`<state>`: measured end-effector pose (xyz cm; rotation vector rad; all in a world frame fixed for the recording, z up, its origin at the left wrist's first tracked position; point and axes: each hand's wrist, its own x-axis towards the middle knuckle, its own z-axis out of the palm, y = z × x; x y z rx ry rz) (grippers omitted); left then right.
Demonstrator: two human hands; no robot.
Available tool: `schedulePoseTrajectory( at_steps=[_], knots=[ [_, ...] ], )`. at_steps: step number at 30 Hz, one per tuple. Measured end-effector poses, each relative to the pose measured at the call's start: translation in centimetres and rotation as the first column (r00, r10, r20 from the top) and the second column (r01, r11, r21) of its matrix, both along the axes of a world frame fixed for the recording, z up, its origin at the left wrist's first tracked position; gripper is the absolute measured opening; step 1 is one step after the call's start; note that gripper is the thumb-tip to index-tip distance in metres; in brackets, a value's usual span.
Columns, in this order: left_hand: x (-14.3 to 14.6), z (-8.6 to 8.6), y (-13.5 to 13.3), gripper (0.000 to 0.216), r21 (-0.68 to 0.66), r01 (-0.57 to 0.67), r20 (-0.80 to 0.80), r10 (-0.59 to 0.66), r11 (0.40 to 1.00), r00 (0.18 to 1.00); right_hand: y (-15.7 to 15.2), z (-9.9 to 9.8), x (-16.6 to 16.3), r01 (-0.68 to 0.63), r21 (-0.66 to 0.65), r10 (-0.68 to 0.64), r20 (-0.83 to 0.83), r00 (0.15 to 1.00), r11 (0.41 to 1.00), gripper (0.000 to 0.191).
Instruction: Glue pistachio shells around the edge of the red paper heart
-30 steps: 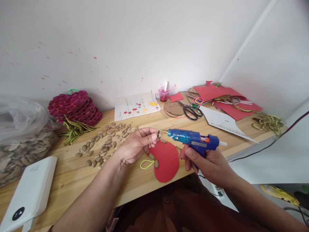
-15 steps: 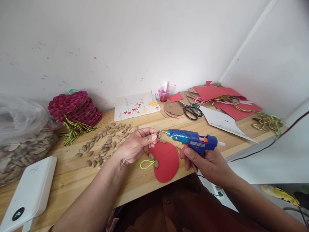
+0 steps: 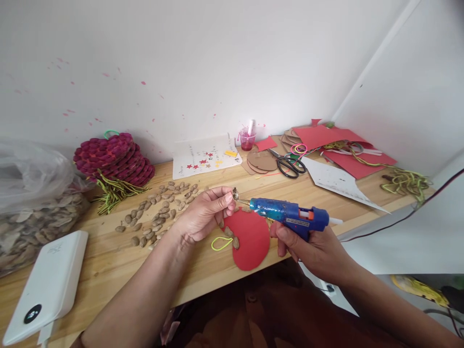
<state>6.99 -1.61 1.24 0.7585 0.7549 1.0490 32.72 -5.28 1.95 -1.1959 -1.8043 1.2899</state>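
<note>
"Head camera: how does the left arm lie?"

"It slants up from the lower left, over the pale wooden table. The left hand is turned so the thumb is on top, pressing toward the curled fingers."

"What's in that grip?"

"One small, brown, hollow nutshell piece, pinched at the fingertips and held above the table."

"And the right arm?"

"It slants up from the lower right. The right hand is wrapped around the handle of a shiny blue plastic glue gun. The gun is nearly level, its thin metal nozzle pointing left at the nutshell piece."

"Touching it?"

"I can't tell; the tip is right by the lower edge."

"What lies beneath?"

"A rounded red card shape, flat near the table's front edge. Rough brown shells sit along its left side, beside a yellow-green cord loop. More oval brown nuts are scattered beyond the left forearm."
</note>
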Motion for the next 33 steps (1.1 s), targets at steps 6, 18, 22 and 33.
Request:
schedulePoseTrajectory(
  at_steps=[6,18,22,33],
  knots=[
    [-0.08,-0.13,-0.17,0.032,0.01,0.0,0.007,0.0,1.0,1.0,-0.05,-0.03,0.07,-0.016,0.055,0.016,0.002,1.0,0.998,0.032],
    [-0.05,-0.08,-0.14,0.032,0.01,-0.006,0.0,0.006,1.0,1.0,-0.03,0.21,-0.31,-0.023,0.047,0.024,-0.031,0.999,0.999,0.03],
    [0.0,0.02,-0.12,0.033,0.006,-0.006,-0.002,0.006,1.0,1.0,-0.16,0.2,-0.16,-0.007,0.042,0.008,-0.024,1.0,0.999,0.031],
    [-0.02,0.13,-0.16,0.033,0.011,-0.002,-0.011,0.002,1.0,1.0,-0.01,-0.1,0.07,0.014,0.051,-0.015,0.024,1.0,0.999,0.032]
  ],
)
